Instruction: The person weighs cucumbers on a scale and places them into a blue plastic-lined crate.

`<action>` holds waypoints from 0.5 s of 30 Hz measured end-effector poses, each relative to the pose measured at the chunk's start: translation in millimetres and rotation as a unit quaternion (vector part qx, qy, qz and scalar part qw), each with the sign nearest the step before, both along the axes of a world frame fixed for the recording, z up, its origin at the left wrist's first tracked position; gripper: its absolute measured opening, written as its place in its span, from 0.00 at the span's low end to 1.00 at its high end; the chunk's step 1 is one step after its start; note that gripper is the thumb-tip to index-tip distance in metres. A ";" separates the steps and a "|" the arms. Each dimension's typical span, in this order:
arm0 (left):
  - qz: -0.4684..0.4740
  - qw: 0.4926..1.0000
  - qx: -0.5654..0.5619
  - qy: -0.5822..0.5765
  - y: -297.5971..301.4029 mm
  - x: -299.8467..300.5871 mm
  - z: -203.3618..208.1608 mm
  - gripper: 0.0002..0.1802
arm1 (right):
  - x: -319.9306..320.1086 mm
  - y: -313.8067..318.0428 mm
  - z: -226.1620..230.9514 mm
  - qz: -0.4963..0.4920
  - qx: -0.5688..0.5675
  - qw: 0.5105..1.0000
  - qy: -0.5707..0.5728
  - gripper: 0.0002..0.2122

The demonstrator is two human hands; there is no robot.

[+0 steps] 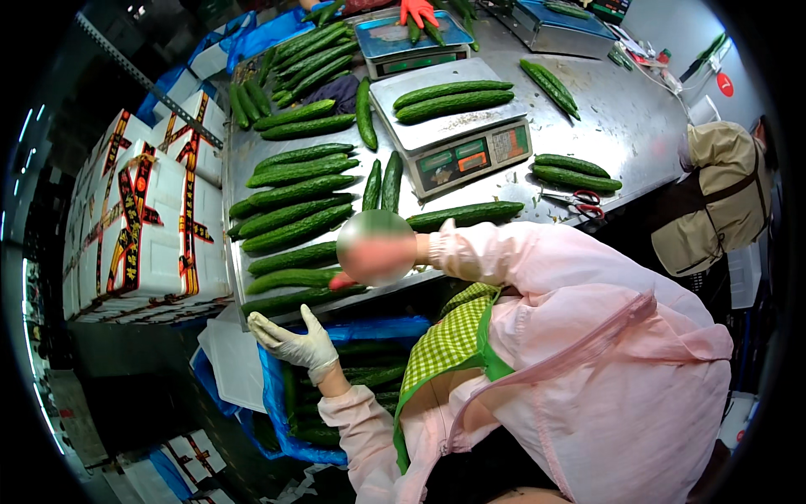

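My left hand (294,343), in a white glove, is held off the table's near left corner with fingers apart. It holds nothing and is close to the end of the nearest cucumber (294,302). A round blur covers most of my right hand (379,254), over the near ends of the laid-out cucumbers. One reddish fingertip shows by a lighter green cucumber (290,280); its grip is hidden. Other cucumbers (302,193) lie side by side along the table's left. Another cucumber (466,215) lies to the right of my right hand.
A scale (470,164) bears two cucumbers (453,101). Farther back, a co-worker's red-gloved hand (417,12) touches cucumbers on another scale (375,38). Scissors (581,202) lie right. Below the table edge, a blue-lined container (277,403) holds cucumbers; taped white boxes (168,244) stand left.
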State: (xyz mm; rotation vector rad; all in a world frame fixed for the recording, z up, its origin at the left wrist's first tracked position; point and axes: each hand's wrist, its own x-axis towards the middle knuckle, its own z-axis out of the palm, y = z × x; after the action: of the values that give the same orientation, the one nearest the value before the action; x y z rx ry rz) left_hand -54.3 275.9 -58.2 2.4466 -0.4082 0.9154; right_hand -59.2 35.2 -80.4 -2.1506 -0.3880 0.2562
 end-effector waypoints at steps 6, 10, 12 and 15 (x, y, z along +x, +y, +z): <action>-0.216 0.955 0.204 0.016 -44.0 -7.1 45.4 0.43 | -80.1 -94.5 100.7 0.012 0.043 0.998 0.038 0.29; -0.333 0.913 0.231 0.046 -101.4 -8.1 55.9 0.42 | -108.3 -156.5 140.2 -0.020 -0.046 0.998 0.046 0.28; -0.381 0.893 0.228 0.078 -140.4 -7.7 64.7 0.37 | -110.9 -185.6 147.8 -0.018 -0.147 0.983 0.105 0.27; -0.424 0.886 0.120 0.145 -185.1 1.7 54.0 0.30 | -114.4 -232.6 147.4 -0.064 -0.110 0.989 0.073 0.25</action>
State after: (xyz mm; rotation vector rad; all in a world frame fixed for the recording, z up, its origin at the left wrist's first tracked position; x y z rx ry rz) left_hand -52.7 90.8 -4.3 2.1763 -1.3898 0.1202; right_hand -173.6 -197.4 67.0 -2.3451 -0.1409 0.3968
